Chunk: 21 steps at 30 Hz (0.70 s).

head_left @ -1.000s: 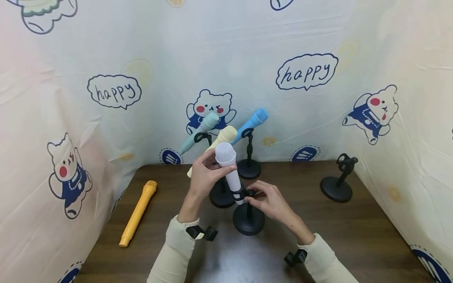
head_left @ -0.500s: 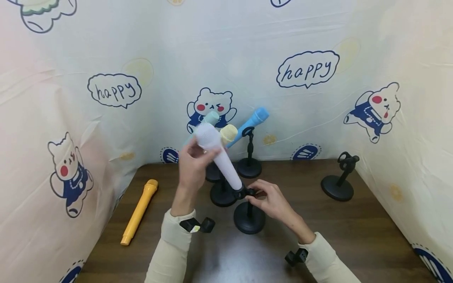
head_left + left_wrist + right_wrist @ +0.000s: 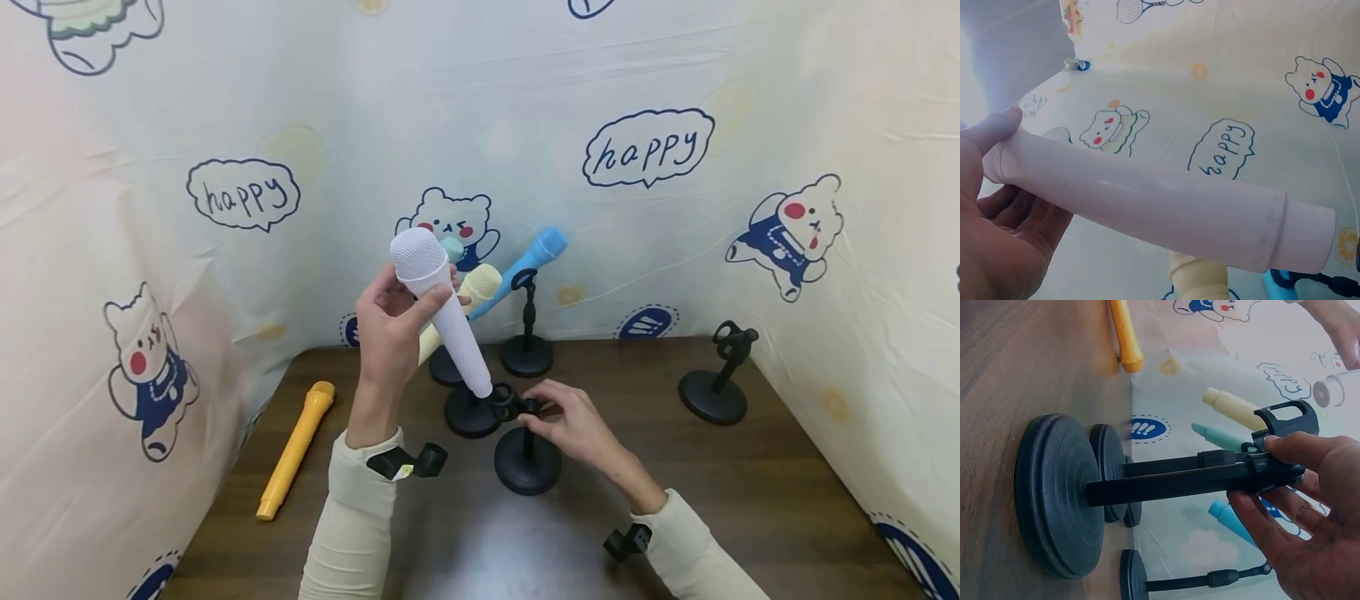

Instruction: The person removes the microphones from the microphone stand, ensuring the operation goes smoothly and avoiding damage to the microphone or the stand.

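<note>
My left hand [image 3: 386, 342] grips a white microphone [image 3: 457, 337] just below its mesh head, tilted with the head up and to the left. The microphone's tail end points down towards the ring clip [image 3: 504, 402] of a black microphone stand [image 3: 527, 467], and in the right wrist view the tail [image 3: 1330, 392] is apart from the clip [image 3: 1285, 419]. My right hand [image 3: 573, 425] pinches the stand at its top joint, beside the clip, while the round base stands on the table. In the left wrist view the white microphone's body [image 3: 1147, 194] fills the middle.
Behind are a cream microphone [image 3: 483, 283], a mint microphone [image 3: 452, 247] mostly hidden, and a blue microphone [image 3: 536, 254], held tilted by stands. An orange microphone [image 3: 296, 450] lies on the left of the table [image 3: 637, 375]. Another stand [image 3: 712, 398] is at the right.
My left hand has drawn the white microphone up and to the left, out of the stand's clip. The right hand has kept its hold on the stand.
</note>
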Tool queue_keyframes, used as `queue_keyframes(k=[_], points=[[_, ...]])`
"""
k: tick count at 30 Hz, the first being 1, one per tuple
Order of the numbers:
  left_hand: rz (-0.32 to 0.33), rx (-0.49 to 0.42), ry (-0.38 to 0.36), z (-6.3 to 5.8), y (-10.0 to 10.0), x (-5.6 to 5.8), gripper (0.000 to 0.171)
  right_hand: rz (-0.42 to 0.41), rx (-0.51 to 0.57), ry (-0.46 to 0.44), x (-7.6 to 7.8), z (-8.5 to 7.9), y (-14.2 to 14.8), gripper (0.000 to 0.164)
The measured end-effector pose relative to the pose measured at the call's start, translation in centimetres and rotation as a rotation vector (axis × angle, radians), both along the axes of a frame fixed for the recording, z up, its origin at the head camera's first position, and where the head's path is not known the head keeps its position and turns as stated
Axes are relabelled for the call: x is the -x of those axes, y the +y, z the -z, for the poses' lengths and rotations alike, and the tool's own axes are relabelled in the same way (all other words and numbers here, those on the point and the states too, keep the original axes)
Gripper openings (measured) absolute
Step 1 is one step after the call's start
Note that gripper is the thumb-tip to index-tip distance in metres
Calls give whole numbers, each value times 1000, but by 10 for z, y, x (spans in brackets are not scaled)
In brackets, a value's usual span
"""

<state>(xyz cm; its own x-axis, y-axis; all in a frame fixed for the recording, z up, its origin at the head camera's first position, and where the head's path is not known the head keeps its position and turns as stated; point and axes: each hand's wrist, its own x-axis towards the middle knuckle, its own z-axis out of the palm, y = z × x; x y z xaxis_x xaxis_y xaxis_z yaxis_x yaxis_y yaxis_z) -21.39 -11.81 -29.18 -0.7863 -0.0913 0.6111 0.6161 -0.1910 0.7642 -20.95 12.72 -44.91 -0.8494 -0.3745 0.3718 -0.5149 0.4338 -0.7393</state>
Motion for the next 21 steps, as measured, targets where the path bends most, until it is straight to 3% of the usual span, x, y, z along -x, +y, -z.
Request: queue_keyframes(k=[7, 13, 21], points=[[16, 3, -12, 5, -2, 3, 51, 6, 2, -6, 0, 2, 2, 20], [69, -1, -1, 13, -5, 6, 46, -10, -43, -62, -3, 5, 6, 28], [141, -11, 35, 24, -9, 11, 40, -65, -46, -183, -4, 37, 17, 32]])
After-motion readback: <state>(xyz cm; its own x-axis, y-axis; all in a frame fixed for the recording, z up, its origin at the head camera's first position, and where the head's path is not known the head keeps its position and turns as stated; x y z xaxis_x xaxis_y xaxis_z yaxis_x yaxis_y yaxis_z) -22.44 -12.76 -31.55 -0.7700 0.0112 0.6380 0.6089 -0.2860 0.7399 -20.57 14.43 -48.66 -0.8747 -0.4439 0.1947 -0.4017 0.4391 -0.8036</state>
